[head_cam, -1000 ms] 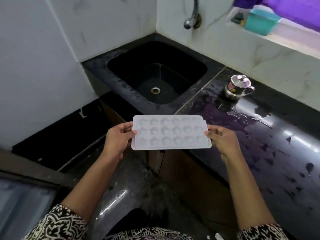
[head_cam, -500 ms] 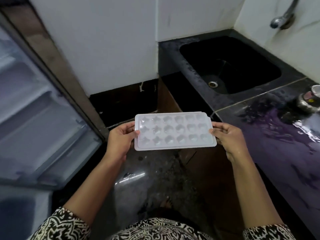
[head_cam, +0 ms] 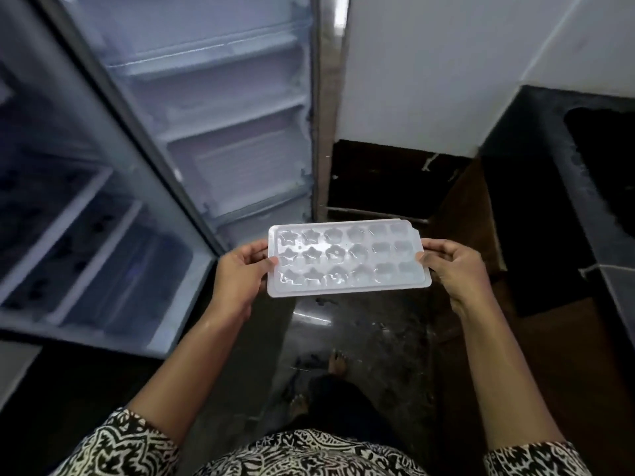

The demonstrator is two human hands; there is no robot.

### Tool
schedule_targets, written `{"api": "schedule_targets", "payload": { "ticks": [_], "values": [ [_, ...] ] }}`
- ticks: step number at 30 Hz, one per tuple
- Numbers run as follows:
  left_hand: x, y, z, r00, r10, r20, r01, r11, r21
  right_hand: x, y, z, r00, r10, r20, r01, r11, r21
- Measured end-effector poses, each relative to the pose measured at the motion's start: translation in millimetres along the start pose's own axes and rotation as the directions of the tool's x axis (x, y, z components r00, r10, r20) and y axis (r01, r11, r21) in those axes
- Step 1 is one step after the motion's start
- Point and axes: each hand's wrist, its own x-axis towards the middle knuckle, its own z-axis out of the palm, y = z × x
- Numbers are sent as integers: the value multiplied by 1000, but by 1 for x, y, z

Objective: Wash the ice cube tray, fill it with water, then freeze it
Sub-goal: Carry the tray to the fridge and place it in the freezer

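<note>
Tray (head_cam: 347,259) now by fridge (head_cam: 223,132), in left hand (head_cam: 237,280), right hand (head_cam: 453,269) pinch grip

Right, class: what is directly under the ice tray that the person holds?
Below the ice tray only dark floor shows. The left hand and right hand grip its ends; their fingers beneath are covered.

**A:** What does the tray look like?

**B:** The tray (head_cam: 347,259) is a pale, translucent plastic rectangle with a flat rim. It has three rows of six moulded cells, stars toward the left and rounder shapes toward the right.

**A:** How is it placed?

**B:** It is nearly level, open side up, with its long edges running left to right. It is held in the air. The left grip (head_cam: 240,273) pinches one short end, thumb on the rim, and the right grip (head_cam: 453,269) pinches the other. Glints show in the cells, but whether they hold water is unclear.
</note>
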Motion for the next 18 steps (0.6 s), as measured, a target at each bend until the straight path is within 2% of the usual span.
{"api": "schedule_targets", "payload": {
  "ticks": [7, 12, 18],
  "values": [
    [-18, 5, -79, 965, -5, -262, -22, 995, -100, 13, -32, 95, 969, -32, 243, 38, 999, -19],
    [-17, 9, -121, 903, -18, -429, -45, 990, -135, 34, -54, 163, 915, -60, 398, 90, 994, -58],
    [0, 18, -153, 808, -41, -587, -95, 975, -199, 65, -84, 242, 817, -59, 573, 120, 990, -70]
  ]
}}
